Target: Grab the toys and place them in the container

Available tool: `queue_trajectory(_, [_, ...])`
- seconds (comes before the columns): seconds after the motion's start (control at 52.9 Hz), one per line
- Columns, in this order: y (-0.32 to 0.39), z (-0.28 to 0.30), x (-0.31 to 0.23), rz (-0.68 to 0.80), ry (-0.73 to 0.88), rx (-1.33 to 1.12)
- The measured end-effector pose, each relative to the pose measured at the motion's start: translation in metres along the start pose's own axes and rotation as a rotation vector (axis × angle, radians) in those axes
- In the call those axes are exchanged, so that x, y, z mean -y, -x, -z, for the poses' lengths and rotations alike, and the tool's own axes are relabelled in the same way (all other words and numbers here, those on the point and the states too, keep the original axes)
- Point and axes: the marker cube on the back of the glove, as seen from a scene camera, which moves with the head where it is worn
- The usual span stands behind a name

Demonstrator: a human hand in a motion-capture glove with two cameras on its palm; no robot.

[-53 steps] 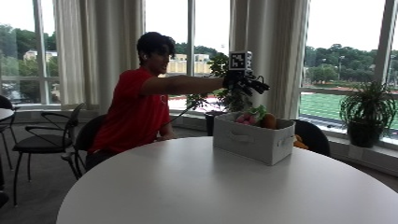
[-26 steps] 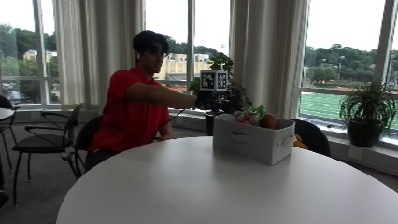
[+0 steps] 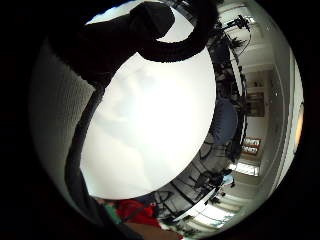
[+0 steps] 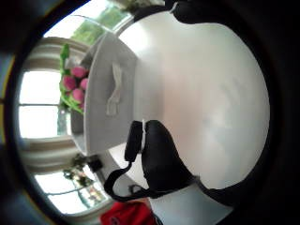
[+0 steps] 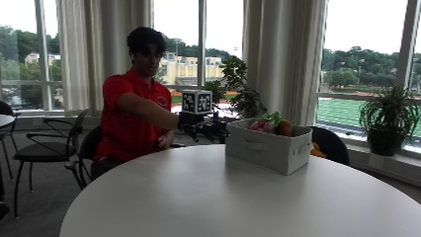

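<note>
The gloved hand [image 5: 200, 129] is drawing back from over the box [image 5: 268, 146], now lower and nearer the person, fingers loosely curled, holding nothing. The toys [image 5: 271, 125] are sitting in the box, just beyond the fingertips.

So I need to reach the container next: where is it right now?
In the outside view the container stands on the round white table near its far edge, just beside the gloved right hand, with toys inside.

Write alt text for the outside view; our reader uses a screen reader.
A seated person's gloved right hand hovers empty above a round white table, beside a white fabric container holding pink and orange toys.
</note>
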Motion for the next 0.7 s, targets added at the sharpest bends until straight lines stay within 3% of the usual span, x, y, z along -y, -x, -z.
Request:
queue_trajectory(0.076, [-0.017,-0.004,-0.004,0.088,0.024,0.016])
queue_trajectory(0.7, [-0.052,-0.01,-0.017,0.051,0.023,0.09])
